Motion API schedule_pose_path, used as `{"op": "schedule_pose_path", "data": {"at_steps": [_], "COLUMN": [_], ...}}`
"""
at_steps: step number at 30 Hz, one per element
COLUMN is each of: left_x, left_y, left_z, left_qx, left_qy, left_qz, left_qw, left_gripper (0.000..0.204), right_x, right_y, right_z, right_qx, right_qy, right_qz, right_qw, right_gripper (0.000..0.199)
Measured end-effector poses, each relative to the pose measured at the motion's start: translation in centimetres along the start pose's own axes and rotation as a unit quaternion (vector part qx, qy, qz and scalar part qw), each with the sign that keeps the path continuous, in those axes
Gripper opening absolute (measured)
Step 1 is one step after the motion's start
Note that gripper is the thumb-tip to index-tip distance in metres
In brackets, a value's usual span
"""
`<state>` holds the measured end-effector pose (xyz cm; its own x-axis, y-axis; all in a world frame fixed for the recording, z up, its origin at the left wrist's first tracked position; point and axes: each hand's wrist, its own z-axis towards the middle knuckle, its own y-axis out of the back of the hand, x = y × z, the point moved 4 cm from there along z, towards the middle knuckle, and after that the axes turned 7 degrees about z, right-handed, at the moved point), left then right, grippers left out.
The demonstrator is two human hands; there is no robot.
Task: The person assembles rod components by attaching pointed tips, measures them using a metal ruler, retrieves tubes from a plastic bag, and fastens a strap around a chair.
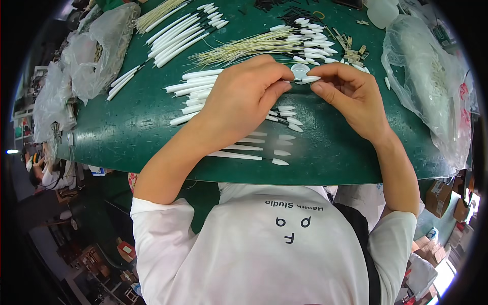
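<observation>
White plastic, small and pointed: the tip piece (pixel 310 79) sits pinched between thumb and forefinger of the right hand (pixel 351 94), above the green table (pixel 132 127) near its far-middle, just beside a small round white cap (pixel 300 68). I judge it very light and stiff, with a smooth surface that could slip out of a loose pinch; the thin dark stem (pixel 291 81) running from it toward the left hand (pixel 244 96) looks like the fragile part, easy to bend or snap if levered. Best hold, as I read it, is on the fat middle of the white tip, with the other fingers close to the joint on the stem, not out at its end. Left hand is curled nearly closed, knuckles up, fingertips tucked under toward the stem; I can't tell exactly what it grips, since the fingers hide the contact. Right hand is half-closed in a fine pinch, other fingers folded loosely beneath. Both forearms come up from the lower edge and converge, wrists raised off the table. Around them: finished white-tipped pieces (pixel 282 114) lying just under the hands, a row of long white sticks (pixel 198 86) to the left, a fan of thin pale rods (pixel 244 48) beyond, clear plastic bags (pixel 432 76) at both sides.
</observation>
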<state>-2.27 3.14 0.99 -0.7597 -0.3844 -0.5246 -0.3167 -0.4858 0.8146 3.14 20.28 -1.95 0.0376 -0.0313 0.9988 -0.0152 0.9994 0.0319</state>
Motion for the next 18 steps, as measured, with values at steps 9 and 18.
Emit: {"op": "schedule_pose_path", "data": {"at_steps": [9, 18], "left_x": [0.12, 0.10], "left_y": [0.38, 0.31], "left_z": [-0.16, -0.33], "left_qx": [0.014, 0.016], "left_qy": [0.044, 0.029], "left_qz": [-0.085, -0.075], "left_qw": [0.995, 0.997], "left_gripper": [0.011, 0.012], "right_x": [0.35, 0.47], "right_y": [-0.02, 0.04], "right_z": [-0.03, -0.12], "right_qx": [0.018, 0.029], "right_qy": [0.013, 0.031], "right_qz": [-0.002, -0.040], "right_qw": [1.000, 0.998], "right_gripper": [0.015, 0.013]}}
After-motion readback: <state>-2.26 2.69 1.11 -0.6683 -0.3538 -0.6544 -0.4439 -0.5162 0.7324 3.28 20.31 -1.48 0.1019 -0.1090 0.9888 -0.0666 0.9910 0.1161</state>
